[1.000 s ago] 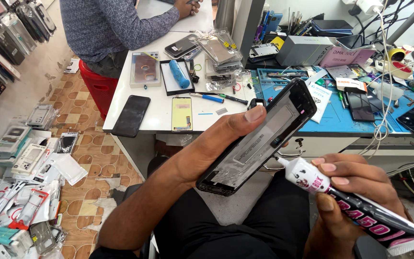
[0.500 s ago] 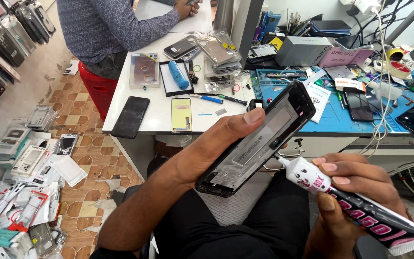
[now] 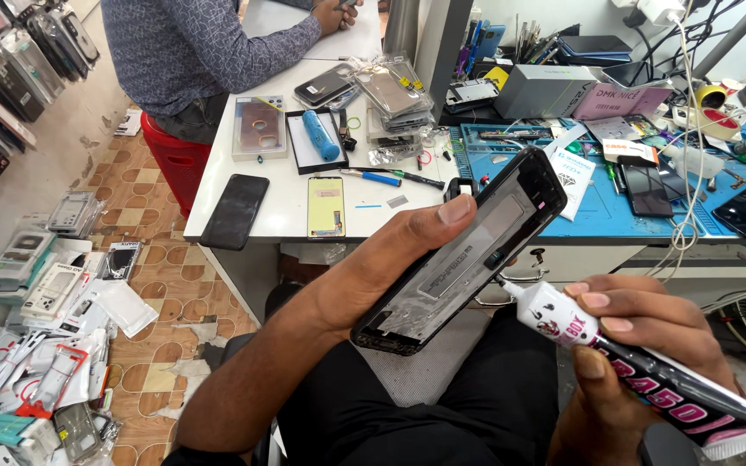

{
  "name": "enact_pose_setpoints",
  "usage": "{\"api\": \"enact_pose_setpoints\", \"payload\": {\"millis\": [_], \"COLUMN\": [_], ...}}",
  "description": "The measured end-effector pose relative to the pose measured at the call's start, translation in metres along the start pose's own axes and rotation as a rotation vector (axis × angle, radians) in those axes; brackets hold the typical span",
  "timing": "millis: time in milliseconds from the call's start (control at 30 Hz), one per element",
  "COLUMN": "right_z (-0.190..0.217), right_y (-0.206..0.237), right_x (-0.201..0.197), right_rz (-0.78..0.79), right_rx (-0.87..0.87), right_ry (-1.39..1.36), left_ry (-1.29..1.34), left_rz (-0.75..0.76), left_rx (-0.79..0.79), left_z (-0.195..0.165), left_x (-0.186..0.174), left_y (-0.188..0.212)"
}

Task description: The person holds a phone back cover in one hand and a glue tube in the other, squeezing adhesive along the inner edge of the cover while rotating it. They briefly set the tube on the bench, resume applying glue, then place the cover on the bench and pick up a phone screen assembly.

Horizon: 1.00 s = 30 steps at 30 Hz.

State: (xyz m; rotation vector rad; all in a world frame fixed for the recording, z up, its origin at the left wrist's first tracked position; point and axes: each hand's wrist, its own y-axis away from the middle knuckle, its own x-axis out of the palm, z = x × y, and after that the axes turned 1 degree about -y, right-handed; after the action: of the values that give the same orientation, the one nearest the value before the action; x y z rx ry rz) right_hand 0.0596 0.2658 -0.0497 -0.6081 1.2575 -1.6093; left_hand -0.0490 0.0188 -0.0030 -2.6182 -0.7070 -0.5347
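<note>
there is one view only, from a camera worn on the person's head, so no second view shares the scene. it looks steeply down and forward over the person's own lap, close enough that the left hand (image 3: 390,259) and right hand (image 3: 641,336) fill the lower middle and lower right of the frame. beyond them, further off, the view takes in the white-topped desk (image 3: 278,207) with its blue work mat (image 3: 597,216), running across the upper half. the tiled brown patterned floor (image 3: 157,285) falls away at the left, and the wide lens bends the edges outward.
</note>
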Motion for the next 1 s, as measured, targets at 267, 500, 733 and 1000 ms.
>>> {"api": "enact_pose_setpoints", "payload": {"millis": [267,500,733,1000], "right_z": [0.0011,-0.0016,-0.0024,-0.0028], "right_y": [-0.0028,0.0013,-0.0009,-0.0008], "right_x": [-0.0023,0.0013,0.0019,-0.0037], "right_rz": [0.037,-0.058,-0.068,-0.008], "right_rx": [-0.001,0.019,-0.005,0.002], "right_ry": [0.007,-0.032,0.006,0.018], "left_ry": [-0.009,0.002,0.008,-0.021], "left_rz": [0.011,0.02,0.013,0.016], "left_rx": [0.011,0.024,0.007,0.016], "left_z": [0.0027,0.004,0.0035,0.0041], "left_x": [-0.0021,-0.0026,-0.0007,-0.0015], "left_y": [-0.0005,-0.0008,-0.0012,-0.0022]}}
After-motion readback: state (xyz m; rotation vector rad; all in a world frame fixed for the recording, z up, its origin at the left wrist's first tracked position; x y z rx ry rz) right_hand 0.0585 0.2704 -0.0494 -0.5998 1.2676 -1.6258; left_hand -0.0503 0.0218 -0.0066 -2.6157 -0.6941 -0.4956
